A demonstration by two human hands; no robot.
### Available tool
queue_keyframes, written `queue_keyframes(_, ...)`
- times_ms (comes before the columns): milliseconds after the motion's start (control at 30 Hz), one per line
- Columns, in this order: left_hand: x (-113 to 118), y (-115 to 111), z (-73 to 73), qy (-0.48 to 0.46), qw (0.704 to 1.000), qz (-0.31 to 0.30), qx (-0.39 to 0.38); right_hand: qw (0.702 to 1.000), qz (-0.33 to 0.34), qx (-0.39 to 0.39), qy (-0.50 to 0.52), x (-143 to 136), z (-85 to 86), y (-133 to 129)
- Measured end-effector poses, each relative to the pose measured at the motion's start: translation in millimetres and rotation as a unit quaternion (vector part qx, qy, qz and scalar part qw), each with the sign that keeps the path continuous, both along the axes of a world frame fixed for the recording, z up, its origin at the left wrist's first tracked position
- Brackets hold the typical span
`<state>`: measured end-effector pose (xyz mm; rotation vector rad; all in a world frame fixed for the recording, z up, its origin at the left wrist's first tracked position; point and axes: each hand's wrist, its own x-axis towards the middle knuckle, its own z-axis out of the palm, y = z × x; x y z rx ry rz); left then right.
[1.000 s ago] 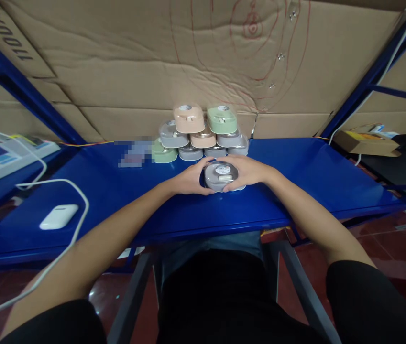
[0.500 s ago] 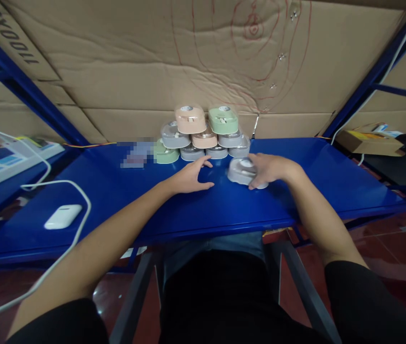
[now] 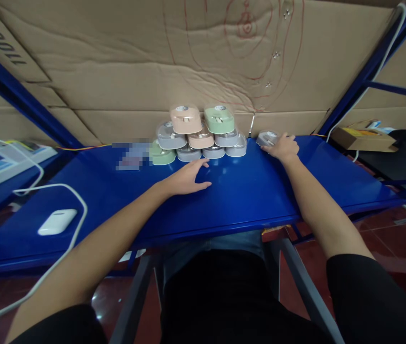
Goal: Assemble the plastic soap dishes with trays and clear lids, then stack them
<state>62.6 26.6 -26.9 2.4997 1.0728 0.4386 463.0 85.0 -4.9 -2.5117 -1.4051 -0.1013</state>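
My right hand [image 3: 284, 147] is at the right end of a grey lidded box [image 3: 267, 138] near the cardboard at the back of the blue table. The thumb lies along the box's front and the hand hides its right end. My left hand [image 3: 188, 177] hovers open in front of the stack, thumb and fingers apart, holding nothing. The stack rises in three tiers: a peach box [image 3: 185, 119] and a green box [image 3: 220, 119] on top, grey and peach ones in the middle, and a green box [image 3: 162, 154] with several grey boxes at the bottom.
A white earbud case [image 3: 57, 222] and a white cable [image 3: 81, 210] lie on the left of the blue table [image 3: 238, 200]. A power strip [image 3: 16, 162] is farther left. At the right sits an open cardboard box [image 3: 364, 139]. A cardboard sheet [image 3: 116, 81] stands behind.
My right hand has carried the grey box back and to the right, from in front of the stack to beside it. My left hand has stayed nearly still. The view has shifted slightly.
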Motion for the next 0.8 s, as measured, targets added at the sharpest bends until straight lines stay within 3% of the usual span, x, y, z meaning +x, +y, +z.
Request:
queue_keyframes(333, 0, 1, 0.3, 0.016, 1.0, -0.01, 0.008, 0.989, 0.147, -0.022, 0.008, -24, -3.3, 0)
queue_keyframes(667, -2, 4, -2.4, 0.003, 1.0, -0.018, 0.012, 0.983, 0.179, -0.009, 0.028, -26, -1.0, -5)
queue_keyframes(800, -2, 3, -1.0, 0.01, 1.0, -0.017, 0.01, 0.981, 0.189, 0.026, -0.042, -31, 4.8, -12)
